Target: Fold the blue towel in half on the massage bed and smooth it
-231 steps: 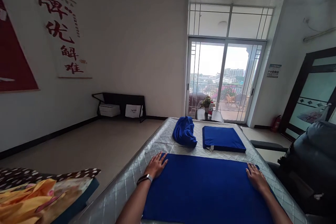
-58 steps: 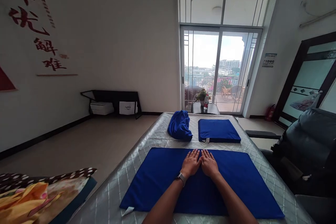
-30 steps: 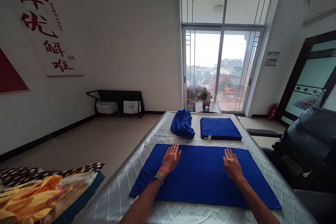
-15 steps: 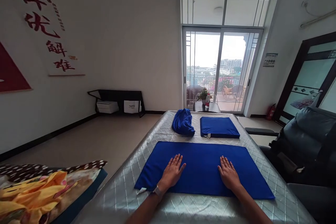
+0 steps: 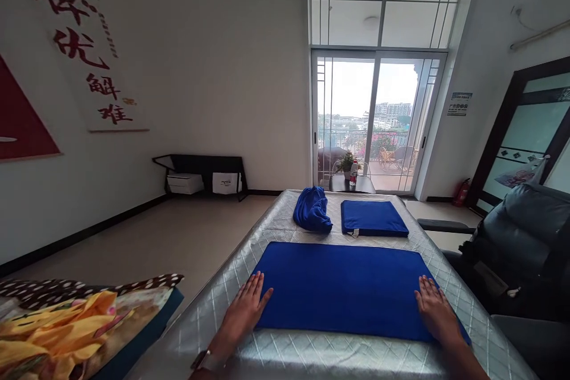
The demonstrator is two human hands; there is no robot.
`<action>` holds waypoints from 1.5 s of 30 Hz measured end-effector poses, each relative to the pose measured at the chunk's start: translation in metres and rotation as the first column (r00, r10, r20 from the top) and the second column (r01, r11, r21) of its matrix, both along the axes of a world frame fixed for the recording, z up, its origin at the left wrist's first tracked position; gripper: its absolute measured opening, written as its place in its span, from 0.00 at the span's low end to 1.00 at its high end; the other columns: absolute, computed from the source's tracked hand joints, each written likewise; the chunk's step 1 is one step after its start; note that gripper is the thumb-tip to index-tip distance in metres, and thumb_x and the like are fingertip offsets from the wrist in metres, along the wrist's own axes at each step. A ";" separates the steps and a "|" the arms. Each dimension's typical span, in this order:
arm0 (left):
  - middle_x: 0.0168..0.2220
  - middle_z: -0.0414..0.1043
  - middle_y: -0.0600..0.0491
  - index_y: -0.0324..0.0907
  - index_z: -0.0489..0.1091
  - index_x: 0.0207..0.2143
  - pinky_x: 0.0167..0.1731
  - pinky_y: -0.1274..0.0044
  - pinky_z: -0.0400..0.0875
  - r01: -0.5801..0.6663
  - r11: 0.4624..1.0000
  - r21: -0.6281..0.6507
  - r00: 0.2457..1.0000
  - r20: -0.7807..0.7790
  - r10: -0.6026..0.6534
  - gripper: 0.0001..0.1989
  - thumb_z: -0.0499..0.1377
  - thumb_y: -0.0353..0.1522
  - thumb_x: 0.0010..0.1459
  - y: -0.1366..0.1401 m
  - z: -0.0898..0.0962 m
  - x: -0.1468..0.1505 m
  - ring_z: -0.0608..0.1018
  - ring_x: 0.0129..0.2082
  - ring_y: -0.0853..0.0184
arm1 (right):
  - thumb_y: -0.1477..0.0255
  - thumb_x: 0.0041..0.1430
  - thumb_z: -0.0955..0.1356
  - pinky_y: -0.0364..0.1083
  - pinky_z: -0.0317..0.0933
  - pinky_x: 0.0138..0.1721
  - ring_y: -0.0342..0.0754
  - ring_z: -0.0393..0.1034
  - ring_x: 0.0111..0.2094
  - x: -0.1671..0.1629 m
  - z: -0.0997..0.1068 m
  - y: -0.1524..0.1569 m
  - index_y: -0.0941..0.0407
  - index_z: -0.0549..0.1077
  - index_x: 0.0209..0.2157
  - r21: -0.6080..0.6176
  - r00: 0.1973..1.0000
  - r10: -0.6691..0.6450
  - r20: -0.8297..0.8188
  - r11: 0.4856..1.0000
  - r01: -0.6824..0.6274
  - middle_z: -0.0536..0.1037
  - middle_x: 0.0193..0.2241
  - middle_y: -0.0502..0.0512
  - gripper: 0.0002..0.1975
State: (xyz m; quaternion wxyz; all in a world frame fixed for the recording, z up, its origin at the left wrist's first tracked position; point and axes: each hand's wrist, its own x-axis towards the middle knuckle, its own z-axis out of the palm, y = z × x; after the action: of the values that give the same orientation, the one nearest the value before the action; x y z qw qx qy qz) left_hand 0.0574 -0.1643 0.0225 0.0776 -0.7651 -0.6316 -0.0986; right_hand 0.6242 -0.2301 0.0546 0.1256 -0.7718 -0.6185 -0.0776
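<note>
Left hand point(image 5: 244, 309): since half a second ago it has moved outward from the inner part of the flat blue cloth point(image 5: 342, 291) to the cloth's left edge; palm down, fingers straight and close together, thumb apart; laid flat, not curled round anything.
Right hand point(image 5: 437, 312): it too has moved outward, to the cloth's right edge; palm down, fingers extended, thumb a little apart; flat as well, grasping nothing; how hard either hand presses, I cannot tell.
Flat blue cloth: spread smooth between the hands on the near part of a quilted silvery cover point(image 5: 320, 356); its long sides run from left to right; the near left corner is hidden by the left hand.
Folded blue stack point(image 5: 374, 217): beyond the cloth, to the right, apart from it; several layers, edges roughly aligned; a white tag point(image 5: 355, 233) sticks out at its near left corner.
Bunched blue fabric point(image 5: 310, 209): beside the stack on its left, heaped and wrinkled; a gap lies between the two.
Wristband point(image 5: 203, 359): dark, on the left wrist.
Far end: a small dark table point(image 5: 366, 185) with a potted plant point(image 5: 347, 163) and, beside it, an upright bottle point(image 5: 353, 173); behind these, glass sliding doors point(image 5: 378, 101).
Right side: a dark padded chair point(image 5: 525, 219) near the cover.
</note>
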 end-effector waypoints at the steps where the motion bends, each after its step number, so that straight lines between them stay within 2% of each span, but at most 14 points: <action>1: 0.69 0.56 0.43 0.39 0.56 0.68 0.65 0.61 0.59 0.025 1.000 0.015 0.999 0.028 -0.025 0.32 0.42 0.47 0.70 0.002 0.006 0.024 0.60 0.68 0.56 | 0.65 0.70 0.56 0.58 0.51 0.66 0.55 0.52 0.68 -0.018 0.002 0.005 0.57 0.64 0.64 -0.022 0.999 0.039 0.000 0.999 -0.039 0.60 0.67 0.62 0.25; 3: 0.70 0.54 0.44 0.39 0.53 0.69 0.65 0.62 0.58 0.174 0.984 0.029 0.982 0.071 -0.176 0.32 0.41 0.48 0.71 0.005 0.016 0.080 0.59 0.69 0.58 | 0.66 0.69 0.51 0.56 0.41 0.69 0.52 0.44 0.71 -0.063 0.008 0.017 0.60 0.57 0.68 -0.075 0.986 0.162 -0.029 0.984 -0.164 0.54 0.70 0.59 0.30; 7: 0.70 0.54 0.45 0.44 0.50 0.70 0.65 0.60 0.58 0.447 0.894 0.044 0.886 0.117 -0.449 0.31 0.41 0.47 0.71 0.006 0.026 0.186 0.58 0.69 0.58 | 0.63 0.69 0.50 0.53 0.37 0.70 0.49 0.39 0.71 -0.155 0.015 0.035 0.60 0.51 0.70 -0.159 0.930 0.339 -0.142 0.920 -0.359 0.51 0.70 0.56 0.32; 10: 0.70 0.53 0.45 0.43 0.50 0.70 0.66 0.60 0.57 0.492 0.870 0.024 0.859 0.149 -0.490 0.31 0.38 0.46 0.72 0.002 0.022 0.228 0.56 0.70 0.59 | 0.65 0.69 0.50 0.53 0.34 0.70 0.49 0.37 0.72 -0.187 0.012 0.041 0.60 0.49 0.70 -0.221 0.919 0.362 -0.157 0.894 -0.390 0.47 0.71 0.55 0.32; 12: 0.70 0.52 0.45 0.42 0.51 0.70 0.67 0.61 0.55 0.469 0.883 -0.011 0.873 0.160 -0.461 0.31 0.37 0.47 0.72 0.000 0.017 0.232 0.55 0.70 0.59 | 0.63 0.69 0.49 0.53 0.32 0.70 0.49 0.36 0.72 -0.184 0.007 0.041 0.60 0.48 0.70 -0.238 0.918 0.363 -0.162 0.888 -0.394 0.45 0.71 0.55 0.32; 16: 0.71 0.50 0.47 0.43 0.51 0.70 0.67 0.61 0.53 0.372 0.927 -0.039 0.922 0.128 -0.364 0.34 0.38 0.50 0.70 0.000 0.008 0.182 0.54 0.70 0.58 | 0.58 0.69 0.49 0.53 0.33 0.70 0.48 0.36 0.72 -0.137 -0.005 0.028 0.58 0.48 0.70 -0.217 0.937 0.314 -0.156 0.914 -0.343 0.47 0.71 0.53 0.34; 20: 0.69 0.56 0.49 0.49 0.57 0.68 0.66 0.56 0.52 0.136 0.991 -0.008 0.990 0.045 -0.135 0.29 0.41 0.48 0.70 0.000 -0.009 0.077 0.55 0.70 0.56 | 0.58 0.68 0.48 0.55 0.35 0.70 0.49 0.37 0.72 -0.053 -0.027 0.000 0.57 0.52 0.70 -0.156 0.984 0.158 -0.085 0.973 -0.170 0.48 0.71 0.53 0.34; 24: 0.69 0.57 0.49 0.49 0.63 0.65 0.65 0.56 0.53 -0.037 0.997 -0.065 0.998 -0.060 0.033 0.27 0.43 0.42 0.68 -0.014 -0.027 -0.012 0.55 0.70 0.52 | 0.64 0.67 0.49 0.58 0.37 0.70 0.49 0.40 0.71 0.035 -0.058 -0.032 0.53 0.71 0.60 -0.067 0.999 0.043 -0.016 0.997 -0.044 0.57 0.69 0.56 0.31; 27: 0.70 0.55 0.50 0.48 0.63 0.65 0.65 0.58 0.53 -0.059 0.994 -0.093 0.994 -0.098 0.050 0.27 0.42 0.39 0.68 -0.026 -0.031 -0.037 0.54 0.70 0.54 | 0.66 0.65 0.51 0.63 0.37 0.69 0.52 0.43 0.71 0.079 -0.076 -0.042 0.53 0.75 0.56 -0.025 0.998 0.035 0.052 0.999 -0.034 0.61 0.67 0.61 0.29; 30: 0.68 0.57 0.46 0.44 0.60 0.67 0.65 0.58 0.55 -0.090 0.992 -0.085 0.995 -0.052 0.086 0.29 0.42 0.42 0.68 -0.025 -0.022 -0.032 0.57 0.69 0.54 | 0.66 0.62 0.54 0.63 0.39 0.69 0.57 0.47 0.70 0.090 -0.080 -0.034 0.54 0.76 0.55 -0.058 0.992 0.063 0.111 0.997 -0.057 0.63 0.66 0.63 0.28; 35: 0.69 0.53 0.41 0.35 0.54 0.69 0.66 0.60 0.56 -0.089 0.996 -0.012 0.994 0.065 0.090 0.36 0.40 0.50 0.69 0.003 0.012 0.036 0.57 0.69 0.55 | 0.65 0.65 0.51 0.59 0.41 0.69 0.54 0.46 0.70 0.017 -0.041 0.004 0.58 0.68 0.62 -0.051 0.988 0.139 0.063 0.989 -0.136 0.58 0.68 0.59 0.31; 39: 0.69 0.55 0.44 0.38 0.55 0.68 0.66 0.63 0.56 0.260 0.965 -0.006 0.959 0.120 -0.258 0.34 0.38 0.49 0.71 0.021 0.035 0.144 0.58 0.69 0.59 | 0.60 0.68 0.48 0.54 0.39 0.69 0.50 0.44 0.71 -0.090 0.005 0.042 0.60 0.57 0.68 -0.099 0.956 0.289 -0.058 0.951 -0.294 0.56 0.69 0.58 0.33; 42: 0.69 0.55 0.46 0.40 0.55 0.69 0.66 0.62 0.57 0.395 0.918 0.019 0.907 0.149 -0.393 0.32 0.38 0.47 0.72 0.029 0.035 0.212 0.57 0.69 0.59 | 0.58 0.69 0.47 0.53 0.37 0.69 0.50 0.41 0.71 -0.151 0.018 0.065 0.60 0.52 0.70 -0.156 0.918 0.372 -0.138 0.907 -0.391 0.52 0.70 0.57 0.34; 45: 0.70 0.53 0.45 0.40 0.53 0.69 0.67 0.62 0.56 0.398 0.917 -0.013 0.907 0.156 -0.392 0.32 0.37 0.47 0.72 0.034 0.024 0.232 0.56 0.70 0.59 | 0.58 0.69 0.47 0.53 0.35 0.70 0.50 0.39 0.71 -0.172 0.012 0.076 0.62 0.51 0.70 -0.205 0.905 0.395 -0.160 0.883 -0.422 0.49 0.71 0.59 0.35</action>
State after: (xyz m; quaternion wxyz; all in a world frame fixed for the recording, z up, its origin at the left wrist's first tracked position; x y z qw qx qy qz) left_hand 0.2891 -0.1302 0.0470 -0.0088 -0.8690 -0.4697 -0.1554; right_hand 0.4524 -0.1543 0.0667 0.0819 -0.6366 -0.7638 0.0681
